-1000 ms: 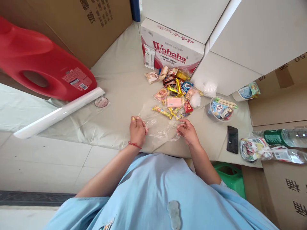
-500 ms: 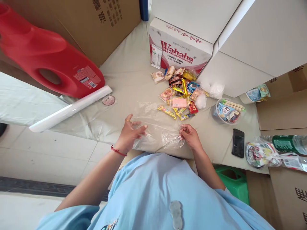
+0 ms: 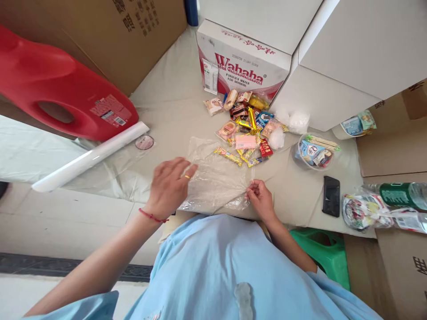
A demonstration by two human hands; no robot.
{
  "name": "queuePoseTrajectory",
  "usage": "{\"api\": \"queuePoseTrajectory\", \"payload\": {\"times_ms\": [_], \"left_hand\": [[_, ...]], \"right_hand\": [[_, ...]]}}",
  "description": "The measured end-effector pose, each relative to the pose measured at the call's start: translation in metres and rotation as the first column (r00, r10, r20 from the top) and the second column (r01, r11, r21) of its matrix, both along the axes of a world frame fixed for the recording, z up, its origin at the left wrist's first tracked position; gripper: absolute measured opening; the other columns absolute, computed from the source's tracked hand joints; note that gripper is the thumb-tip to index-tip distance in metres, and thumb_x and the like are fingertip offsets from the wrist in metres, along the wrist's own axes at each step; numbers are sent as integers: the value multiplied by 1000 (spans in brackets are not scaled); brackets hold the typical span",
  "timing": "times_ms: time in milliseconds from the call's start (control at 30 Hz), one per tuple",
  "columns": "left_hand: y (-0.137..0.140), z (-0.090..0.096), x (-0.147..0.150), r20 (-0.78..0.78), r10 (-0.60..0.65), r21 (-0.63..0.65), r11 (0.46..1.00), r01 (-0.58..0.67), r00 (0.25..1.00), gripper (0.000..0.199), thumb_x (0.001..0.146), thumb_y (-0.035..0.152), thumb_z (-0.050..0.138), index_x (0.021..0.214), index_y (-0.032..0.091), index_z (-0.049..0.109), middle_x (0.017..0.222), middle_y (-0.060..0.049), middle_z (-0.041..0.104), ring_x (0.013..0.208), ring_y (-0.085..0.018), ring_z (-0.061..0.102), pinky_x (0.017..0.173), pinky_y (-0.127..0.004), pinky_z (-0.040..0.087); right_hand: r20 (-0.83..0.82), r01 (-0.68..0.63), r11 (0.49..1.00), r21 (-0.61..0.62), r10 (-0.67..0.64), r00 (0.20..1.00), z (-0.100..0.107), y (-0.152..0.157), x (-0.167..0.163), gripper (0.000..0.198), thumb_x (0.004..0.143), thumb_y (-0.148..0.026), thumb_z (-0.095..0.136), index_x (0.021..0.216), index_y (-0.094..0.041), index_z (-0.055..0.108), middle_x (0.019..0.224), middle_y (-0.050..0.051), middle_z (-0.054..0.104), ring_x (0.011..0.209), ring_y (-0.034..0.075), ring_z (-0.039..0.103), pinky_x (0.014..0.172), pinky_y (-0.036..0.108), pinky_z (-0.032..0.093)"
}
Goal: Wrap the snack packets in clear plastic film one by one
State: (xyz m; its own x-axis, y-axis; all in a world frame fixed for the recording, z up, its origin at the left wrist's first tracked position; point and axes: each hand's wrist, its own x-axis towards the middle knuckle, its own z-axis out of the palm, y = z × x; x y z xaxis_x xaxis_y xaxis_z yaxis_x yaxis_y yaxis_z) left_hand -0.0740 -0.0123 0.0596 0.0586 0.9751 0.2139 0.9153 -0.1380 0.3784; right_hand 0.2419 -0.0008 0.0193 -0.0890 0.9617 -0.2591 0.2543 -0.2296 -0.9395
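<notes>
A thin clear plastic bag (image 3: 213, 182) lies spread on the covered table in front of me. Pinched in the fingers of my right hand (image 3: 259, 198) is the bag's right end, with creases fanning out from the grip. My left hand (image 3: 170, 184) is over the bag's left edge, palm down, fingers stretched out; whether it touches the film I cannot tell. Just beyond the bag sits a heap of wrapped snacks, including a pink packet (image 3: 246, 142), a yellow stick-shaped packet (image 3: 228, 156) and a red packet (image 3: 266, 148).
To the left are a red jug (image 3: 66, 93) and a white roll (image 3: 90, 158). A Wahaha carton (image 3: 245, 62) stands behind the snacks. On the right are a clear tub (image 3: 296, 155) of snacks, a black phone (image 3: 331, 196) and a plastic bottle (image 3: 400, 195). Below is a green stool (image 3: 328, 253).
My left hand has moved left and turned palm down, its fingers straighter. The bag lies more spread out. My right hand keeps its pinch, and the view has shifted slightly.
</notes>
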Motion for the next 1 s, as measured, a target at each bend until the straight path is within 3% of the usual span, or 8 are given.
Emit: {"api": "queuePoseTrajectory", "payload": {"times_ms": [100, 233, 367, 467, 600, 800, 900, 1000], "left_hand": [[14, -19, 12, -75, -207, -98, 975, 200, 975, 39, 101, 27, 42, 127, 21, 70, 140, -14, 67, 142, -31, 53, 119, -53, 36], [14, -52, 17, -139, -130, -156, 982, 108, 982, 52, 104, 42, 38, 145, 18, 59, 159, -20, 50, 148, -36, 45, 120, -61, 31], [2, -65, 13, -154, -133, -139, 984, 111, 979, 58, 106, 46, 33, 157, 22, 47, 166, -18, 40, 153, -35, 40, 123, -65, 18], [0, -65, 13, -160, -138, -128, 985, 118, 977, 59, 106, 47, 31, 157, 23, 46, 166, -17, 40, 153, -34, 41, 124, -65, 16], [1, -65, 12, -154, -142, -117, 985, 124, 978, 58, 106, 47, 31, 156, 22, 49, 166, -16, 40, 152, -34, 41, 124, -63, 19], [-2, -66, 11, -121, -131, -112, 987, 117, 984, 55, 106, 45, 37, 155, 24, 50, 166, -14, 40, 153, -32, 40, 126, -62, 19], [-2, -65, 10, -89, -133, -107, 987, 123, 987, 54, 106, 43, 40, 155, 25, 50, 166, -14, 41, 154, -31, 40, 127, -62, 18], [-3, -64, 9, -57, -146, -91, 986, 140, 988, 53, 105, 43, 42, 155, 25, 50, 165, -14, 43, 153, -31, 41, 127, -61, 18]], "right_hand": [[58, -69, 998, -1, 69, 996, -5, -22, 1, 22, 93, -40, 60, 106, -23, 56, 95, 1, 66, 71, 16, 70, 71, 32, 59], [212, -105, 994, 32, 96, 973, 3, -28, 31, 26, 98, -46, 56, 107, -22, 61, 91, 3, 70, 73, 18, 69, 68, 33, 57], [521, -56, 942, 330, -133, 843, 37, 25, 62, 30, 102, -46, 50, 94, -21, 66, 88, 7, 69, 79, 21, 66, 74, 34, 54], [672, -313, 855, 414, -56, 738, 59, 94, 51, 26, 103, -36, 49, 103, -20, 69, 103, 10, 72, 94, 23, 68, 85, 35, 53], [880, -649, 750, 124, 220, 422, 67, 174, 1, 40, 98, -30, 58, 137, -22, 61, 145, 13, 59, 121, 29, 64, 86, 35, 53], [957, -713, 676, -185, 290, 26, 69, 210, -31, 45, 95, -31, 60, 138, -21, 59, 137, 16, 63, 104, 30, 69, 74, 34, 50], [953, -726, 660, -193, 303, 22, 85, 220, -29, 28, 95, -26, 55, 118, -19, 69, 121, 13, 71, 97, 26, 68, 71, 31, 45], [942, -741, 669, -53, 279, 185, 105, 246, -38, 26, 97, -30, 51, 102, -18, 73, 94, 8, 74, 84, 23, 65, 70, 30, 42]]}}
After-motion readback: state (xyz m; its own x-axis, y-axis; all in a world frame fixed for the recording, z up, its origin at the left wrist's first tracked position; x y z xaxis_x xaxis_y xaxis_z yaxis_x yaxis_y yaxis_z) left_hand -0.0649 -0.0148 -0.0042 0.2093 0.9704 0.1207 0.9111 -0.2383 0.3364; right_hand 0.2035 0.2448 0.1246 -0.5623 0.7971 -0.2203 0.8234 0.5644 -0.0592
